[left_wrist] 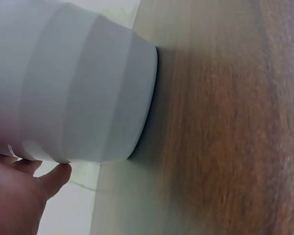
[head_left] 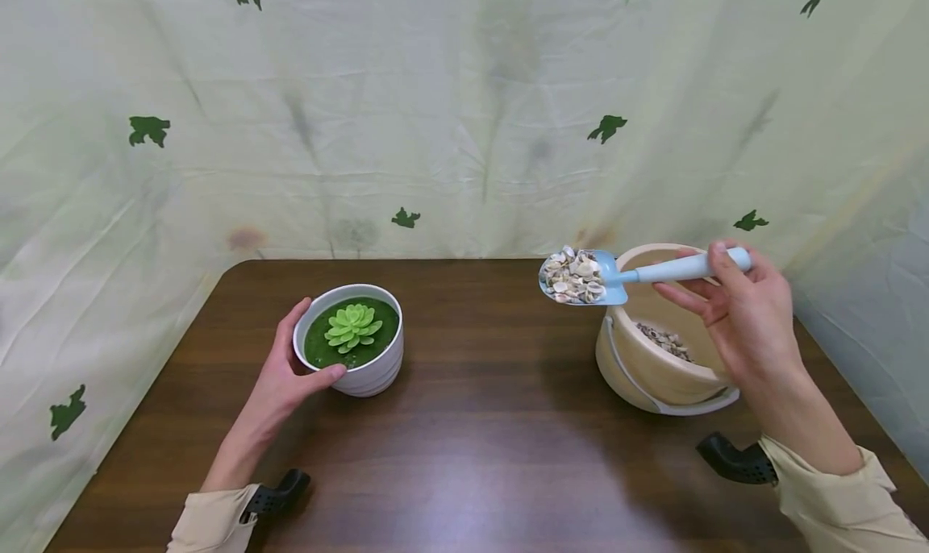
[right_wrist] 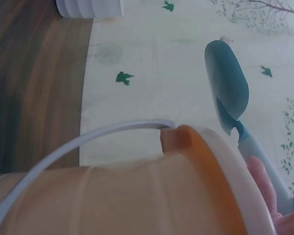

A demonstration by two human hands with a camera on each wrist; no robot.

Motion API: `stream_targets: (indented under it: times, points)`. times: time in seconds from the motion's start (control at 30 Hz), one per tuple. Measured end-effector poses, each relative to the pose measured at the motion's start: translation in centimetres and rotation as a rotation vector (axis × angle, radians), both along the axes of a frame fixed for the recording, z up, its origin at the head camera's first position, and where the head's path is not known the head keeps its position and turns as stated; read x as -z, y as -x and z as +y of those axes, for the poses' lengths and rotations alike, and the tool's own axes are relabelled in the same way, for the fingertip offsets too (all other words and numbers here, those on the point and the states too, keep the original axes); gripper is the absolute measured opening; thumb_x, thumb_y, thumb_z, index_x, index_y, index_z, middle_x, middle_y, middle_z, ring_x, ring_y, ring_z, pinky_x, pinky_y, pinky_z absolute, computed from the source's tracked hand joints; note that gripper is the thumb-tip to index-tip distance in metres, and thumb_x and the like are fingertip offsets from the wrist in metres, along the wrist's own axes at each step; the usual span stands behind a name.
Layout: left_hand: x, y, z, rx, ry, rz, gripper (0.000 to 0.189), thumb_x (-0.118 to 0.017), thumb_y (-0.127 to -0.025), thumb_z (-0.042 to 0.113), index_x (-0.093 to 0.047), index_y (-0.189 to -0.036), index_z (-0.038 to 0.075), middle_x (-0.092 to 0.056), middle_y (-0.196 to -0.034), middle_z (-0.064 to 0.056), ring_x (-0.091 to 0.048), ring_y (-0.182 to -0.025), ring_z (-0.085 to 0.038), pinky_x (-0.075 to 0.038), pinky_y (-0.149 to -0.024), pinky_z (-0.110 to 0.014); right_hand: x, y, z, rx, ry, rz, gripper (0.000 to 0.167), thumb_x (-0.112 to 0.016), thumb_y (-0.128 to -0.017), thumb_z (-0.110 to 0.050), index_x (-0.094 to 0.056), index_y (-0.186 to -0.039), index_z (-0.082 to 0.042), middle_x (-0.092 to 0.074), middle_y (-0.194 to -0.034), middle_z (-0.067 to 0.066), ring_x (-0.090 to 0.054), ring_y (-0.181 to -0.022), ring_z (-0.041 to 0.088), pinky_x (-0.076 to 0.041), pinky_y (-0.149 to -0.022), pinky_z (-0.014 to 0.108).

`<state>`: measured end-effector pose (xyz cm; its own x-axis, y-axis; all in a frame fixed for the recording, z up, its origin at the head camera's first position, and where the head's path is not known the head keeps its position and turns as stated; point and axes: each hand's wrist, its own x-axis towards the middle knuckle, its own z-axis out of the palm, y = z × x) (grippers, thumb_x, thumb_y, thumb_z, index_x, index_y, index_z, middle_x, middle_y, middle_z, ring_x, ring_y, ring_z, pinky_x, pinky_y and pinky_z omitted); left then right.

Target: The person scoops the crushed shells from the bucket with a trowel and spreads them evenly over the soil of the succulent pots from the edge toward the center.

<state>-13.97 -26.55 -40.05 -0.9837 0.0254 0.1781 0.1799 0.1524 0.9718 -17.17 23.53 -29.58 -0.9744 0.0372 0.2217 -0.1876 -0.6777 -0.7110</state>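
My left hand [head_left: 293,376] holds a ribbed white plant pot [head_left: 372,372] by its side, thumb at the front and fingers round the left. A green succulent [head_left: 353,327] sits in the pot on a dark green surface. In the left wrist view the pot's base [left_wrist: 132,98] rests on the table. My right hand [head_left: 751,311] grips the handle of a light blue hand trowel [head_left: 671,268], its blade pointing left. Small seashells [head_left: 573,275] are heaped on the blade. Trowel and hand are above a beige bucket [head_left: 627,363], which holds more small shells or pebbles [head_left: 664,341].
The bucket's grey-white handle [head_left: 653,404] hangs down over its front. Brown wooden table [head_left: 479,440] lies between pot and bucket. Behind it hangs a pale curtain [head_left: 450,134] with green leaf shapes. A black strap piece [head_left: 736,460] sticks out at the right wrist.
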Motion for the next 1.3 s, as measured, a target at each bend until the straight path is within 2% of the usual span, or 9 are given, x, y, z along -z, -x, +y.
stream_targets:
  times: [0.33,0.57,0.77,1.0,1.17,1.3]
  points:
    - [-0.1,0.1,-0.1,-0.005,-0.013,-0.010,0.092,-0.071,-0.082,-0.005,-0.018,-0.154,0.015,-0.032,-0.143,-0.010,-0.039,-0.121,-0.018,-0.039,-0.091,-0.015,0.0,0.2,-2.0,-0.027,-0.003,0.001,0.014,-0.058,-0.097,-0.005,-0.051,-0.090,0.005,-0.067,-0.095,0.024,-0.070,-0.090,0.038,-0.050,-0.076,0.053]
    - [-0.1,0.2,-0.1,-0.014,-0.028,0.000,0.098,-0.072,-0.080,-0.007,-0.013,-0.155,0.016,-0.027,-0.145,-0.013,-0.035,-0.124,-0.018,-0.035,-0.094,-0.015,-0.1,0.6,-3.8,-0.058,-0.055,0.029,0.016,-0.057,-0.098,-0.007,-0.050,-0.090,0.005,-0.068,-0.096,0.023,-0.070,-0.090,0.038,-0.050,-0.078,0.053]
    - [-0.1,0.5,-0.2,-0.023,0.036,0.010,0.106,-0.075,-0.077,-0.005,-0.011,-0.156,0.026,-0.025,-0.149,-0.013,-0.033,-0.127,-0.016,-0.031,-0.096,-0.014,0.0,0.8,-5.1,-0.070,-0.056,0.010,0.015,-0.059,-0.098,-0.007,-0.051,-0.093,0.005,-0.064,-0.097,0.021,-0.070,-0.089,0.037,-0.051,-0.077,0.052]
    - [-0.4,0.4,-0.2,-0.012,0.121,-0.043,0.103,-0.078,-0.078,0.003,-0.016,-0.157,0.024,-0.031,-0.150,-0.009,-0.034,-0.127,-0.014,-0.031,-0.094,-0.014,0.4,0.9,-6.5,-0.069,-0.084,0.002,0.015,-0.058,-0.098,-0.008,-0.050,-0.091,0.002,-0.060,-0.094,0.017,-0.070,-0.088,0.033,-0.052,-0.076,0.051]
    - [-0.5,0.6,0.0,-0.009,0.112,-0.052,0.103,-0.078,-0.079,0.003,-0.014,-0.158,0.019,-0.031,-0.150,-0.011,-0.034,-0.127,-0.015,-0.031,-0.095,-0.014,0.7,0.9,-7.6,-0.066,-0.112,0.004,0.014,-0.058,-0.099,-0.009,-0.050,-0.094,0.002,-0.061,-0.094,0.016,-0.070,-0.087,0.031,-0.052,-0.077,0.051]
    - [-0.6,0.5,-0.1,0.005,0.106,-0.061,0.102,-0.077,-0.080,0.003,-0.013,-0.158,0.022,-0.031,-0.150,-0.012,-0.035,-0.127,-0.015,-0.032,-0.095,-0.014,1.0,0.8,-8.6,-0.082,-0.124,0.002,0.014,-0.057,-0.099,-0.009,-0.050,-0.093,0.001,-0.063,-0.096,0.016,-0.071,-0.088,0.032,-0.052,-0.078,0.052]
